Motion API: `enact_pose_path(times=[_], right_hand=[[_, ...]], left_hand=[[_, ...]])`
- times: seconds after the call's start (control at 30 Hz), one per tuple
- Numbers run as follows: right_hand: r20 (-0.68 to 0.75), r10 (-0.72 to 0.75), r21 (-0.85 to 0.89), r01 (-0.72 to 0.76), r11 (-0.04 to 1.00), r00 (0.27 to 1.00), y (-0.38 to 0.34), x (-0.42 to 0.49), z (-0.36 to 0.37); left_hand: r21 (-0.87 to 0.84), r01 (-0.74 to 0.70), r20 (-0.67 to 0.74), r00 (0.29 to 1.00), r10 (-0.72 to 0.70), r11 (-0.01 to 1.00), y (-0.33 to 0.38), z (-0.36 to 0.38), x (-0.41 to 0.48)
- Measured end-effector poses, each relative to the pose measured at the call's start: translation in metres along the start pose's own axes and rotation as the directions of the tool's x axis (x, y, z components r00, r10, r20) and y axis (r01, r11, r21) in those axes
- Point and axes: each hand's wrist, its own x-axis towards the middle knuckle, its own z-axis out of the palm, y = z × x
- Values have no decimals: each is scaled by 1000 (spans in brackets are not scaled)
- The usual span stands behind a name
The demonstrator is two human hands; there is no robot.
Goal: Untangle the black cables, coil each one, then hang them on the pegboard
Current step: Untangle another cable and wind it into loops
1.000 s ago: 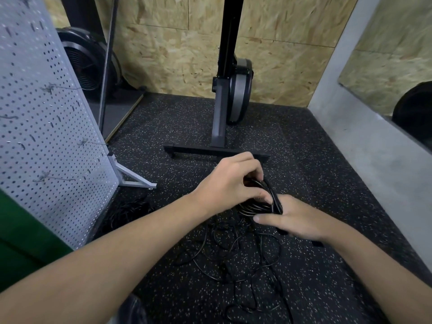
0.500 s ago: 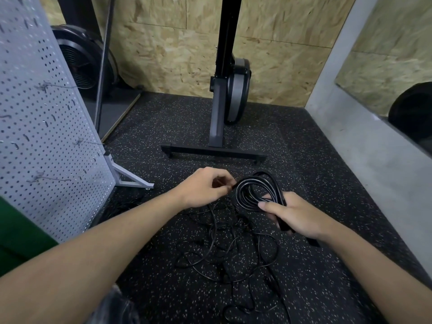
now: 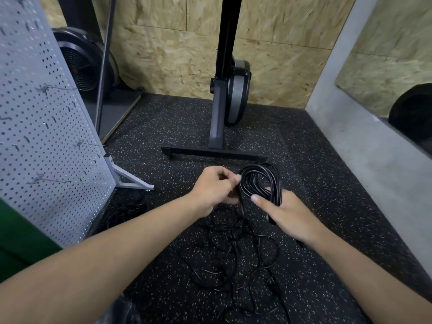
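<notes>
Fingers (image 3: 230,181) of the left hand (image 3: 214,191) are curled in tight, pinching a strand at the left edge of the coiled cable (image 3: 258,178); the right hand (image 3: 288,213) clamps the bundle's lower end, thumb laid across the loops, its other fingers wrapped underneath and out of sight; the coil is held just above the rubber floor (image 3: 315,160), in front of the exercise machine's black base bar (image 3: 215,152); a tail drops from it into the loose tangle (image 3: 233,251) lying on the floor between the forearms; another dark heap (image 3: 126,210) of cable sits by the foot of the pegboard (image 3: 46,141), where wire hooks (image 3: 50,88) jut out.

Handling, by the look of it: light, thin, rubbery cable; limp enough to flop, springy enough that the loops could burst open if the clamp slackens; the best hold is where the loops gather, as the right hand has it, with a light pinch to feed.

Writing or brand marks: none I can read anywhere.
</notes>
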Motion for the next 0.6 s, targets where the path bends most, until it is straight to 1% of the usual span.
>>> enact_pose_path(times=[0.03,0.1,0.23,0.37,0.5,0.53,0.6], right_hand=[[-12,-10,12,10,1000,1000,-1,1,1],[-14,-26,52,27,998,1000,-1,2,2],[12,-53,109,51,993,999,-2,1,6],[7,-64,212,61,975,998,-8,-2,9],[32,0,324,-10,946,999,-16,-5,10],[31,37,349,-45,936,999,-17,-6,11],[9,118,412,-111,904,993,-20,-7,12]], left_hand=[[-75,17,4,1000,-17,997,2,1,-1],[-150,17,-2,1000,-18,989,5,3,-2],[-205,32,-57,997,-45,978,4,8,-6],[-241,-25,-148,989,-11,970,0,17,-11],[-216,-48,-191,982,6,975,-3,21,-12],[-175,-44,-193,981,9,984,-5,20,-10],[-12,-40,-194,980,37,999,-6,18,-9]])
